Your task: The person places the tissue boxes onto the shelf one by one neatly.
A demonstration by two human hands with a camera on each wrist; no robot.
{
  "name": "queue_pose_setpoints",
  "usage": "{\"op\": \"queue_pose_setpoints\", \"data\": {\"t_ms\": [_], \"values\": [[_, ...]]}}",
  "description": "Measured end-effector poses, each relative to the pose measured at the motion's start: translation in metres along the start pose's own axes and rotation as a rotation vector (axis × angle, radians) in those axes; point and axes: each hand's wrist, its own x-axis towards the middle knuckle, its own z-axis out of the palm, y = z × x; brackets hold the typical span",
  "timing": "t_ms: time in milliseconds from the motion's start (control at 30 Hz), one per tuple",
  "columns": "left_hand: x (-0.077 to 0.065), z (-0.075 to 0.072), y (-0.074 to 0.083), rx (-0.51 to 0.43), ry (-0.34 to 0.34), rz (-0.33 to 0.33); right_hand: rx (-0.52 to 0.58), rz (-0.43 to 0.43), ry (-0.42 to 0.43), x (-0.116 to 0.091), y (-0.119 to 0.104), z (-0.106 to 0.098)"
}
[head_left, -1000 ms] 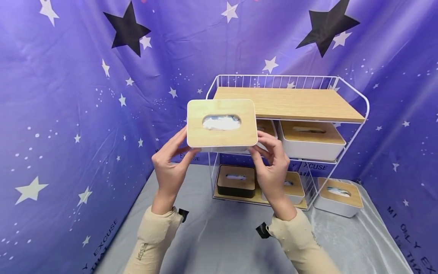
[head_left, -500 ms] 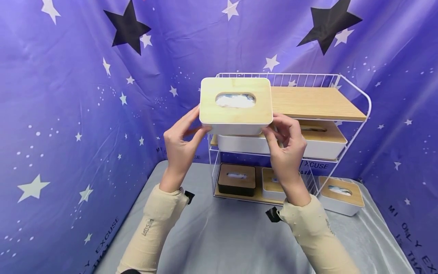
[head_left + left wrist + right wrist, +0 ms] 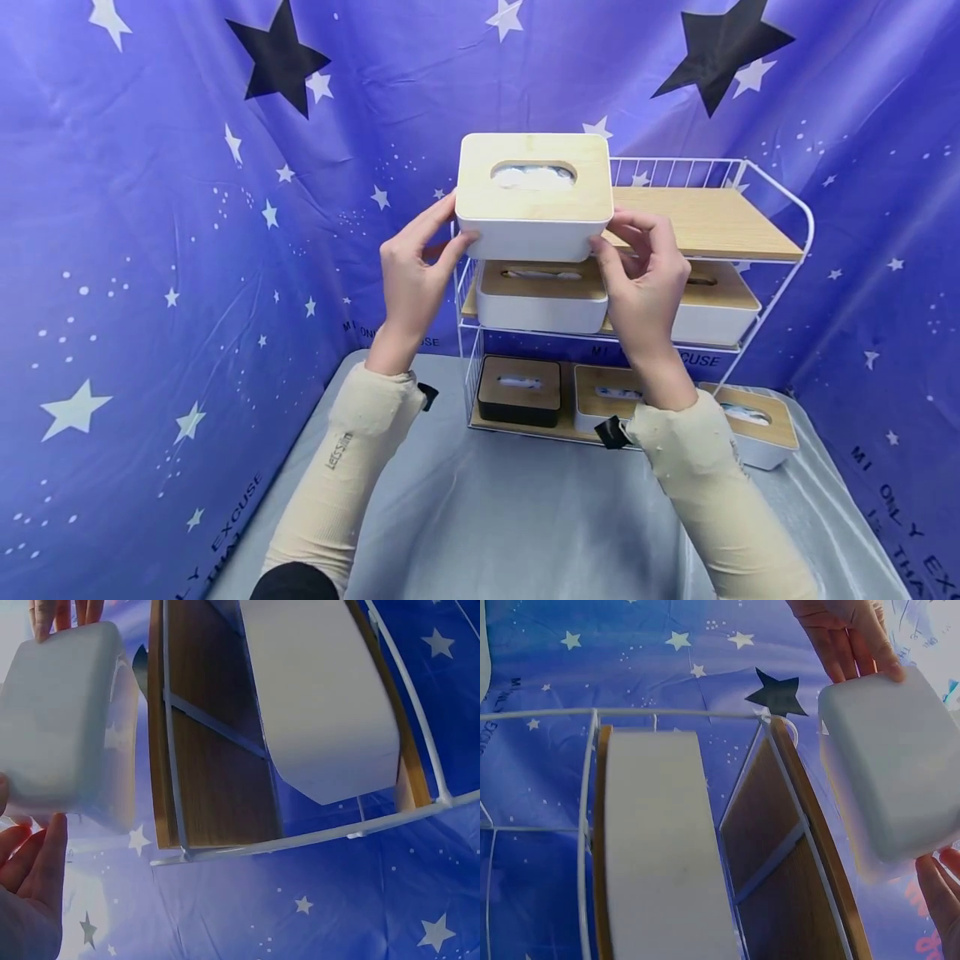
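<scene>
Both hands hold a white tissue box [image 3: 534, 239] with a light wooden lid up in front of the shelf's top board. My left hand [image 3: 417, 267] pinches its left end, thumb on the front face and fingers at the side. At the other end my right hand [image 3: 647, 271] grips it the same way. White tissue shows through the oval slot. The left wrist view has the white tissue box [image 3: 60, 720] beside the shelf's top board [image 3: 210, 735], bottom toward the camera. In the right wrist view the tissue box [image 3: 900, 757] spans between both hands.
The white wire rack's top board [image 3: 697, 221] has a wire rail behind. Below it stand white tissue boxes, one at left [image 3: 542, 310]. A black-sided tissue box [image 3: 519, 392] sits on the bottom tier. Another tissue box [image 3: 757, 425] stands on the grey cloth right of the rack.
Both hands have raised the tissue box and carried it to the right, from in front of the middle tier to the height of the top board. More of its white front shows.
</scene>
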Motion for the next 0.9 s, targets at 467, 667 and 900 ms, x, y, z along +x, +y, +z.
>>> {"op": "queue_pose_setpoints", "data": {"t_ms": [467, 667, 900], "values": [[0.029, 0.019, -0.006, 0.097, -0.078, -0.135, -0.141, 0.133, -0.047, 0.034, 0.01, -0.003], [0.038, 0.027, -0.009, 0.148, -0.132, -0.187, -0.177, 0.176, -0.077, 0.043, 0.017, -0.004], [0.046, 0.033, -0.009, 0.195, -0.188, -0.233, -0.211, 0.213, -0.108, 0.053, 0.02, -0.005]]}}
